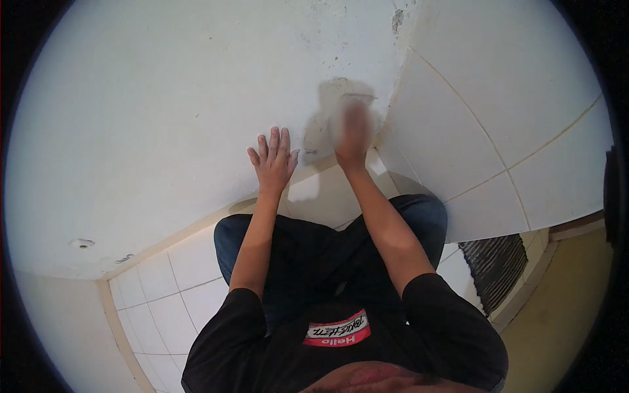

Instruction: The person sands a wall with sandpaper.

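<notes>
My left hand (272, 160) is open, its fingers spread and pointing up against the white painted wall (164, 118). To the right, my right hand (354, 128) is raised at the same wall, close to the corner. Blur smears its fingers, so I cannot tell their shape or whether they hold anything. Around that hand the paint shows a grey shadow and dark worn marks (318, 131). More scuffs and chipped spots run up the wall above it.
White tiles (485, 124) cover the adjoining wall on the right. My bent knees (419, 213) are near the wall's foot, above a white tiled floor (157, 281). A dark striped mat (496, 268) lies at the right beside a raised edge. A small hole (82, 243) marks the wall at lower left.
</notes>
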A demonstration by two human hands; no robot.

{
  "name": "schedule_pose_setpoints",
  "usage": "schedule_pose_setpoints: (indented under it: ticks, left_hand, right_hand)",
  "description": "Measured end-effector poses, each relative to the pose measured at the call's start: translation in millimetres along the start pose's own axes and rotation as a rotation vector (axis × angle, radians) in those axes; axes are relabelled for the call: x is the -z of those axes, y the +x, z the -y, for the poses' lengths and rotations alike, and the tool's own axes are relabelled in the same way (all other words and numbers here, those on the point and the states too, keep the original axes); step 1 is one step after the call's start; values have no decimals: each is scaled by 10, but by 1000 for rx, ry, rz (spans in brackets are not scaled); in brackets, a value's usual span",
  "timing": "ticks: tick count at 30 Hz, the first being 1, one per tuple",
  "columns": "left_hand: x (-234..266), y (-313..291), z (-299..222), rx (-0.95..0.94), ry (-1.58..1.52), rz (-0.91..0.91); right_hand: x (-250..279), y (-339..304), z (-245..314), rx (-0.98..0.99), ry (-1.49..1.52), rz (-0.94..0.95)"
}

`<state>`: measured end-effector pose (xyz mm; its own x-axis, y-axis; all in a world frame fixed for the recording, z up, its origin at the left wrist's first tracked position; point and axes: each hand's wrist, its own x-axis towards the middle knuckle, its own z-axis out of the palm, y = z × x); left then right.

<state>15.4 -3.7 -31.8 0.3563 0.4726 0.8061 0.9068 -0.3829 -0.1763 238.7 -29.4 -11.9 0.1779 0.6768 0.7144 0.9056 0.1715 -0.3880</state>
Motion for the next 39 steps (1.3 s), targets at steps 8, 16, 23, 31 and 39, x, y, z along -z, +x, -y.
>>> schedule_pose_setpoints:
  ticks: [8,16,23,31,39]
  left_hand:
    - [-17,-22,22,5,-3,5]
    - [-12,-12,21,-30,40,19]
    - [2,-5,14,-40,45,20]
    - [-18,-7,10,-4,1,-2]
    - [-25,5,-14,2,1,-6]
  right_hand:
    - [-7,63,-127,-172,74,-132]
    - [-87,-133,367,181,101,61]
    - [-84,-125,293,311,42,125]
    - [-11,45,-64,41,6,-51]
    - [-21,90,8,-102,189,-166]
